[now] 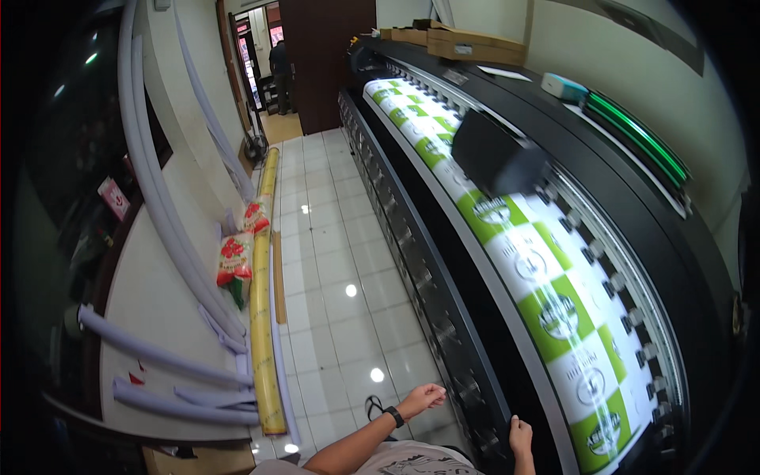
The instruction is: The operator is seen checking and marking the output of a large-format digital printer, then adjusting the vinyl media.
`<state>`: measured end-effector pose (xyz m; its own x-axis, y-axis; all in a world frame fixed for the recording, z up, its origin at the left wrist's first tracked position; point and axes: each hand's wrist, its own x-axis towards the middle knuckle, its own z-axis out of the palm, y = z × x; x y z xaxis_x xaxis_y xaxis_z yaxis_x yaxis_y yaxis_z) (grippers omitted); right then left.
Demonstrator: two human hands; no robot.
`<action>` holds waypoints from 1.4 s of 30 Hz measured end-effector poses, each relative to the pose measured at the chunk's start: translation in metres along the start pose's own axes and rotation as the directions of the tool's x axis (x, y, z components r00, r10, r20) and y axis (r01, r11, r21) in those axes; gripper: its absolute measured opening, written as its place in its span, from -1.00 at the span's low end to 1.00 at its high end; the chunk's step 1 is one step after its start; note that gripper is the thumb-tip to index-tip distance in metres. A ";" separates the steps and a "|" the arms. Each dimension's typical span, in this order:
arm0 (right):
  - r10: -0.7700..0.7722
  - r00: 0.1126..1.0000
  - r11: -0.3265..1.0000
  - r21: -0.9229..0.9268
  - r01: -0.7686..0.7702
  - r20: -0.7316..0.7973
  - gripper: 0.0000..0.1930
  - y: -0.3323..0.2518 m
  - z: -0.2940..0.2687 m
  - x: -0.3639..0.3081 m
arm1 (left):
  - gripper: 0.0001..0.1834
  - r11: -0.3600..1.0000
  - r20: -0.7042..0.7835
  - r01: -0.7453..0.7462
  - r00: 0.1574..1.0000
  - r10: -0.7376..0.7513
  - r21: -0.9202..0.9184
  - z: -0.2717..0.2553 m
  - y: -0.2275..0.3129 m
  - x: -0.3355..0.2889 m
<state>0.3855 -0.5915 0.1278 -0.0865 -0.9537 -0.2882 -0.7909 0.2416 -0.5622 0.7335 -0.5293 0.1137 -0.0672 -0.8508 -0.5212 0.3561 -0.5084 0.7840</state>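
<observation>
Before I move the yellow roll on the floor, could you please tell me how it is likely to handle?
The yellow roll may roll sideways if pushed, being round and lying on shiny tiles. It is probably fairly stiff, since its outline looks straight and even. Its great length suggests it could swing awkwardly if lifted at one end.

A black wide-format printer (633,170) bears a green-and-white checkered print (546,293). Left of the printer lies a yellow roll (263,340).
</observation>
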 end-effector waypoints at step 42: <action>-0.016 0.985 0.988 -0.154 -0.011 -0.170 -0.55 -1.186 0.572 0.682 | -0.46 0.631 -0.575 0.409 0.815 0.073 0.659 -1.226 0.731 0.620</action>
<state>1.6111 -1.4261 0.1544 -0.1758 -0.9739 -0.1435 -0.8736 0.2215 -0.4332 2.0950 -1.2650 -0.0500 0.5073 -0.6535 -0.5617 -0.4165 -0.7566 0.5040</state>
